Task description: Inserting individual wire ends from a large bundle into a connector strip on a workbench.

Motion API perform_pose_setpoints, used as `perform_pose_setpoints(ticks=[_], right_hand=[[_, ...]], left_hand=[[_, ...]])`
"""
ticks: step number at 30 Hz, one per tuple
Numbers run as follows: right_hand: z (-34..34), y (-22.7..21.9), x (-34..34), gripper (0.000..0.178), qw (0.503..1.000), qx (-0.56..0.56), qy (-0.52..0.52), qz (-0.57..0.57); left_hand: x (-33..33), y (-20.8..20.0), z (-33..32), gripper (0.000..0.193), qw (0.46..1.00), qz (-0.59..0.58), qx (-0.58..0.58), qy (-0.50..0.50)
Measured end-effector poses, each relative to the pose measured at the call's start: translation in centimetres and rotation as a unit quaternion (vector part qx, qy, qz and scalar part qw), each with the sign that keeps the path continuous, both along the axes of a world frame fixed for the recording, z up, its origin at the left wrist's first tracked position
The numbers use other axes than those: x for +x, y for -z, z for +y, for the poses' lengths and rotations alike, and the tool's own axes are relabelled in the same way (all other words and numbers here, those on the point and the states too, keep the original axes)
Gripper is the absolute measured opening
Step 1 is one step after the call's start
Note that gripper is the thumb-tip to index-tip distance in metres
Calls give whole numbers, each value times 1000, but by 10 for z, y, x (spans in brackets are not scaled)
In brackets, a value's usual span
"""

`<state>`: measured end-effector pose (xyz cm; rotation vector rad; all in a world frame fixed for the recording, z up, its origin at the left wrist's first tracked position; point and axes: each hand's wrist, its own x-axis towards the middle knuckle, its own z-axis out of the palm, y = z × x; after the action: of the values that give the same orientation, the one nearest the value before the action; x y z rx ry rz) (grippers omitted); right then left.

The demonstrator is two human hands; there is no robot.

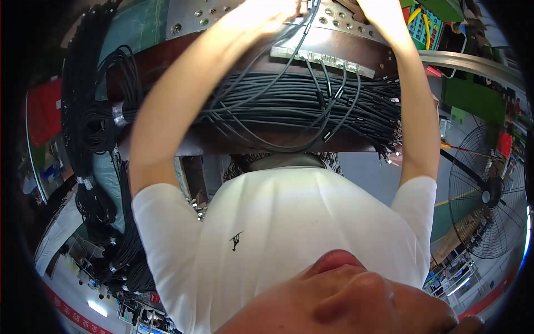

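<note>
At the top edge, my left hand [281,12] is washed out by bright light. Its fingers look closed around a black cable [305,34] beside a metal plate [192,14] with round studs. My right hand [379,6] reaches to the same edge farther right, its fingers cut off by the frame. Below my hands, a pale connector strip [282,52] has several thin black cables plugged into it. Between my forearms, a thick bundle of black cables [267,92] lies across the dark brown bench, their tips toward my right arm.
More bundled black cables [92,131] hang at the left, some tied with pale bands. A black wire-cage fan [489,195] stands at the right. A tray [425,30] with yellow and red pieces is at the upper right, near a curved metal rail [473,60].
</note>
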<state>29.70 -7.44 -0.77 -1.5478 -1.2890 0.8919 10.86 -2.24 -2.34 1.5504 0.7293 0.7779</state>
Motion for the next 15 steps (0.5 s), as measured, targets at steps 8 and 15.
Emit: perform_pose_setpoints(ticks=[8, 15], right_hand=[[61, 51, 46, 31, 973, 125, -37, -191], [16, -5, -27, 29, 900, 3, -4, -435]], left_hand=[[-2, 11, 2, 23, 944, 174, 281, -18], [-49, 15, -25, 22, 849, -340, -199, 353]])
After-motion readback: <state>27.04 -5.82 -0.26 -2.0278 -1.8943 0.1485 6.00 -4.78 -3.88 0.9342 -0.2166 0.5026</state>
